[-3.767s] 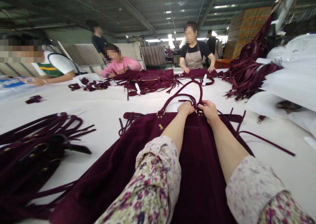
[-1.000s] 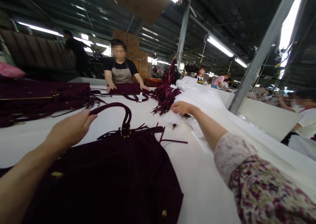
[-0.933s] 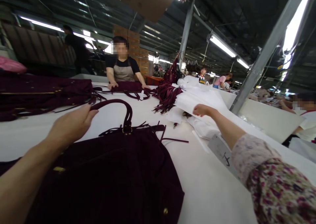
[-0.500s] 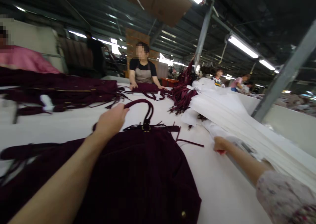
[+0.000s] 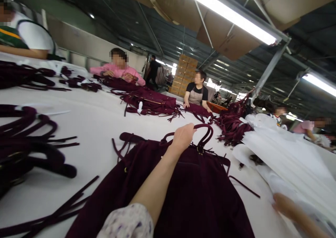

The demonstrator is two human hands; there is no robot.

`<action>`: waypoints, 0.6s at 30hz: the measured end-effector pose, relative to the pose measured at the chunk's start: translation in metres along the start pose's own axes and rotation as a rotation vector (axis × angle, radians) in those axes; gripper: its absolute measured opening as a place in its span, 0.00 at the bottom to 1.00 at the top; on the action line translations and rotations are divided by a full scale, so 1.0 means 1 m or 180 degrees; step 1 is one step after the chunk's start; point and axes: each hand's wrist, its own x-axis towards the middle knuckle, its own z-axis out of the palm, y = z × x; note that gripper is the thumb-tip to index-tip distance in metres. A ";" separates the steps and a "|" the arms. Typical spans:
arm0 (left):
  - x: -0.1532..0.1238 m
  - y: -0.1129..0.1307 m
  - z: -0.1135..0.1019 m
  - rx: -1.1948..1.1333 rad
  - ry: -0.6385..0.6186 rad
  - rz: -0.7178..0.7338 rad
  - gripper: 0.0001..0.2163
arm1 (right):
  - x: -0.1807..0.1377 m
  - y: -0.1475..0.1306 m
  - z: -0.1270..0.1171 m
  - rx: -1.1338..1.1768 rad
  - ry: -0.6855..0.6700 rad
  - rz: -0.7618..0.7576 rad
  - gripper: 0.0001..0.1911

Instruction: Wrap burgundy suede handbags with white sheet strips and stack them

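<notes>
A dark maroon handbag (image 5: 194,192) with two loop handles and brass-coloured rings spreads over the front of the white table. My left hand (image 5: 183,136) is closed around one of its handles (image 5: 207,128), the arm reaching across the bag. At the right edge, my right hand (image 5: 283,203) is smeared by motion, beside the white sheets (image 5: 286,161); whether it holds anything cannot be made out. A thin maroon strap (image 5: 244,187) lies on the table between the bag and that hand.
More maroon bags and straps (image 5: 23,143) lie at the left. A bundle of maroon straps (image 5: 233,126) sits at the back right. Co-workers in a pink top (image 5: 133,75) and an apron (image 5: 196,94) handle bags at the far side. A metal post (image 5: 271,68) rises at the right.
The view has turned left, bringing more bags and co-workers into sight. My left hand stays closed on the handle. My right hand appears lower and further right, now blurred.
</notes>
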 end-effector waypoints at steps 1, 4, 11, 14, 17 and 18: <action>-0.001 -0.001 -0.001 -0.0007 0.0016 0.0003 0.10 | -0.001 -0.008 -0.005 0.0205 -0.0189 -0.0160 0.15; -0.002 -0.001 -0.002 -0.0038 0.0039 0.0029 0.10 | -0.017 -0.054 -0.020 0.1582 -0.1005 -0.0609 0.16; -0.009 0.008 -0.002 -0.0108 0.0094 -0.0011 0.21 | -0.071 -0.245 0.019 0.3239 -0.2714 -0.0293 0.08; -0.012 0.009 0.000 -0.0307 0.0255 -0.0330 0.27 | -0.066 -0.301 0.042 0.3781 -0.2416 -0.0470 0.06; -0.010 0.009 0.002 -0.0676 0.0120 -0.0578 0.27 | -0.055 -0.328 0.044 0.4062 -0.2243 -0.0652 0.06; -0.009 0.009 0.003 -0.0789 0.0039 -0.0571 0.26 | -0.052 -0.331 0.042 0.4110 -0.2207 -0.0686 0.06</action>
